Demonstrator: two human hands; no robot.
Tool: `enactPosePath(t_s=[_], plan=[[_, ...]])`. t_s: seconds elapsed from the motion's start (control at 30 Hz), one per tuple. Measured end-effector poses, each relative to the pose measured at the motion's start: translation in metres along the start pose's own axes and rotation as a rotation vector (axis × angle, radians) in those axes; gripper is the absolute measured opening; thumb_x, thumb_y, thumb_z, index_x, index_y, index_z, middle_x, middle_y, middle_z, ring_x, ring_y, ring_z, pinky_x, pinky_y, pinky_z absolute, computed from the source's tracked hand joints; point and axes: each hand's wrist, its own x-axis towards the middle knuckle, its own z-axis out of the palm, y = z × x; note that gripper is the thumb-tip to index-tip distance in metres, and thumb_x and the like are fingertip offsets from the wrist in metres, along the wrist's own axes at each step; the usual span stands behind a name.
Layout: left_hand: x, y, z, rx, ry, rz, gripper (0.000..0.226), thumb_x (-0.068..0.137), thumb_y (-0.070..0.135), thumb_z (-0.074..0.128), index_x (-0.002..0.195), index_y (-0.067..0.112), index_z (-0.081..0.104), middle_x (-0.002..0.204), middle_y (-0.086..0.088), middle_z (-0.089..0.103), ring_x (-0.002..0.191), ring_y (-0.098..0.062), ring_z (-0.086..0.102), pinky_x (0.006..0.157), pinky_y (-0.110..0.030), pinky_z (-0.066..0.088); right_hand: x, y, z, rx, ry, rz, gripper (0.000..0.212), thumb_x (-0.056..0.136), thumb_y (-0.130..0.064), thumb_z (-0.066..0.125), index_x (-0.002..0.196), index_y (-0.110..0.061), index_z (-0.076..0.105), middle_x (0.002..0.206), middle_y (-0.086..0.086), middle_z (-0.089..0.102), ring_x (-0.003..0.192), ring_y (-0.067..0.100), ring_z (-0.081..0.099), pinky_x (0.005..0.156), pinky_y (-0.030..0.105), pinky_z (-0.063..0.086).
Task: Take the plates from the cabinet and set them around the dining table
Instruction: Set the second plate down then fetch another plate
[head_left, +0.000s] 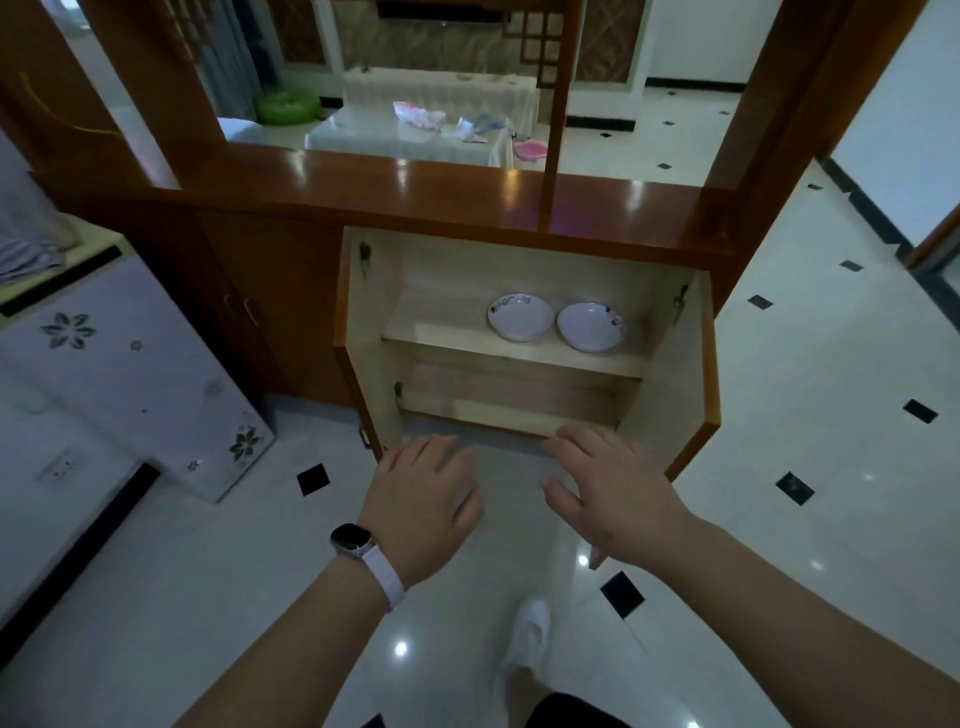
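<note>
Facing a low wooden cabinet (467, 270), both doors swung wide: left door (358, 332) edge just beside the left hand (423, 499), right door (680, 374) edge near the right hand (615, 501), open tiled floor (208, 597) between and around. Reaching forward low before the opening, fingers of both hands straight and slightly apart, gripping nothing. Counting two plates on the upper shelf (441, 322), left plate (520, 317) just beside right plate (591, 327), well apart from both hands; one watch (353, 540) on the left wrist. Crowding the far left, one white flowered appliance (130, 374); beyond the cabinet top, one cloth-covered table (405, 137).
</note>
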Motion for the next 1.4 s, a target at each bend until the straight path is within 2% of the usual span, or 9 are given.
enactPosePath(t_s=[0.1, 0.23, 0.33, 0.47, 0.57, 0.87, 1.13, 1.3, 1.4], plan=[[0.033, -0.019, 0.012, 0.03, -0.033, -0.04, 0.035, 0.085, 0.04, 0.055, 0.115, 0.023, 0.062, 0.117, -0.002, 0.063, 0.103, -0.023, 0.058, 0.084, -0.035, 0.043, 0.043, 0.012, 0.011, 0.007, -0.025, -0.012, 0.05, 0.092, -0.049, 0.039, 0.126, -0.021, 0.061, 0.128, -0.001, 0.06, 0.113, 0.023, 0.058, 0.091, 0.039, 0.045], [0.088, -0.048, 0.03, 0.067, -0.11, -0.088, 0.042, 0.089, 0.047, 0.046, 0.122, 0.024, 0.058, 0.123, -0.001, 0.061, 0.109, -0.023, 0.057, 0.089, -0.038, 0.044, 0.111, 0.032, 0.013, 0.007, -0.073, -0.047, 0.058, 0.091, -0.054, 0.023, 0.131, -0.024, 0.053, 0.134, -0.002, 0.053, 0.121, 0.02, 0.05, 0.098, 0.036, 0.038], [0.131, -0.061, 0.039, 0.091, -0.142, -0.104, 0.044, 0.088, 0.048, 0.044, 0.12, 0.023, 0.06, 0.12, -0.001, 0.062, 0.107, -0.022, 0.058, 0.086, -0.038, 0.046, 0.156, 0.053, 0.015, -0.008, -0.098, -0.058, 0.049, 0.096, -0.051, 0.029, 0.132, -0.025, 0.05, 0.136, -0.003, 0.05, 0.123, 0.018, 0.046, 0.099, 0.034, 0.034], [0.184, -0.072, 0.055, 0.099, -0.144, -0.097, 0.043, 0.086, 0.047, 0.044, 0.116, 0.022, 0.063, 0.113, 0.0, 0.064, 0.102, -0.023, 0.06, 0.084, -0.037, 0.046, 0.203, 0.083, 0.014, 0.013, -0.08, -0.024, 0.06, 0.088, -0.055, 0.021, 0.125, -0.024, 0.056, 0.127, -0.002, 0.057, 0.115, 0.021, 0.051, 0.094, 0.036, 0.039], [0.219, -0.077, 0.064, 0.103, -0.131, -0.085, 0.042, 0.087, 0.048, 0.044, 0.114, 0.022, 0.063, 0.113, -0.001, 0.065, 0.103, -0.024, 0.059, 0.085, -0.038, 0.046, 0.231, 0.104, 0.013, 0.016, -0.09, -0.016, 0.062, 0.088, -0.056, 0.02, 0.128, -0.024, 0.055, 0.13, -0.001, 0.056, 0.118, 0.022, 0.05, 0.096, 0.038, 0.039], [0.283, -0.091, 0.085, 0.091, -0.156, -0.013, 0.039, 0.086, 0.047, 0.045, 0.111, 0.022, 0.062, 0.114, -0.003, 0.066, 0.105, -0.025, 0.061, 0.086, -0.041, 0.048, 0.273, 0.136, 0.013, 0.034, -0.09, 0.046, 0.057, 0.088, -0.053, 0.029, 0.122, -0.022, 0.061, 0.123, -0.001, 0.061, 0.111, 0.023, 0.056, 0.092, 0.038, 0.042], [0.34, -0.118, 0.125, -0.004, -0.181, 0.18, 0.038, 0.085, 0.039, 0.048, 0.109, 0.016, 0.067, 0.11, -0.004, 0.067, 0.098, -0.026, 0.062, 0.085, -0.039, 0.046, 0.3, 0.149, 0.033, 0.057, -0.134, 0.185, 0.059, 0.087, -0.054, 0.026, 0.124, -0.022, 0.059, 0.123, -0.001, 0.06, 0.113, 0.022, 0.054, 0.092, 0.036, 0.04], [0.376, -0.134, 0.156, -0.041, -0.271, 0.222, 0.043, 0.085, 0.039, 0.043, 0.109, 0.013, 0.067, 0.112, -0.009, 0.067, 0.103, -0.03, 0.061, 0.089, -0.041, 0.047, 0.325, 0.155, 0.05, 0.04, -0.167, 0.295, 0.06, 0.086, -0.054, 0.022, 0.123, -0.022, 0.057, 0.122, -0.001, 0.059, 0.113, 0.022, 0.052, 0.093, 0.038, 0.041], [0.391, -0.148, 0.174, -0.077, -0.323, 0.217, 0.042, 0.083, 0.039, 0.044, 0.107, 0.014, 0.068, 0.111, -0.01, 0.067, 0.102, -0.03, 0.061, 0.088, -0.042, 0.047, 0.346, 0.152, 0.062, 0.053, -0.16, 0.337, 0.06, 0.085, -0.052, 0.025, 0.121, -0.018, 0.058, 0.119, 0.002, 0.06, 0.109, 0.026, 0.054, 0.088, 0.04, 0.044]])
